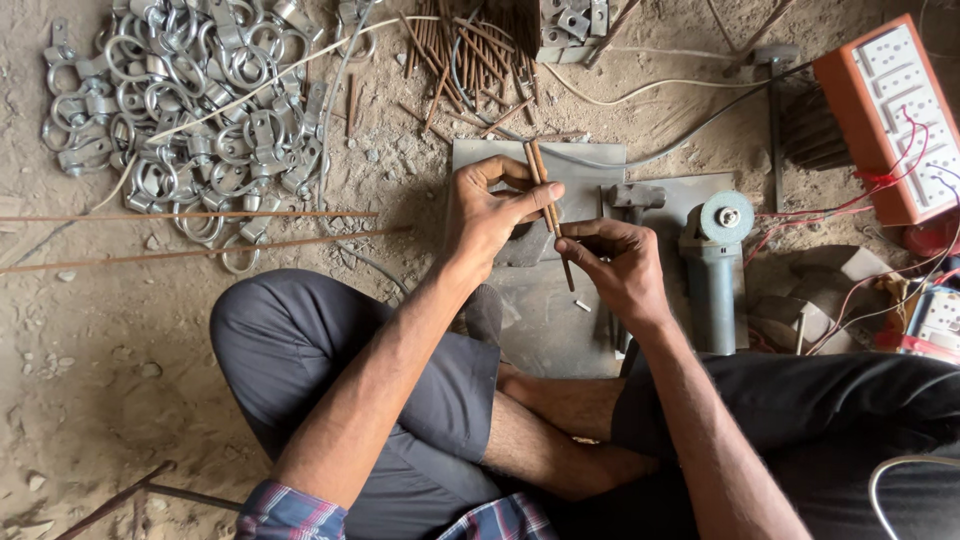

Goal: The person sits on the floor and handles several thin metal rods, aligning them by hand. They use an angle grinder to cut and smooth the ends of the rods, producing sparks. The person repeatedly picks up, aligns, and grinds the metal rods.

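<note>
Far to my left on the dirt floor (90, 340) lies a heap of grey metal clamps (185, 110), and two long thin rods (200, 215) stretch across the ground just near of it. Further right, at the far edge, a scatter of short rusty rod pieces (465, 55) lies loose.

My left hand (490, 215) is curled closed around the upper part of a pair of short brown rods (545, 185), thumb and forefinger pinching them side by side. My right hand (615, 265) is closed too, fingertips nipping the rods' lower end. They sit above the grey steel plate (570, 320) in front of my crossed legs.

I judge the rods light, stiff and a bit rough with rust, so they should not slip; being so thin they would roll apart unless gripped near both ends.

To the right a hammer (632, 198) and an angle grinder (715, 260) lie on the plate, close by my right wrist. Beyond them an orange socket board (885, 120) trails red wires, so room there is tight. The plate near my knees is the freest spot.
</note>
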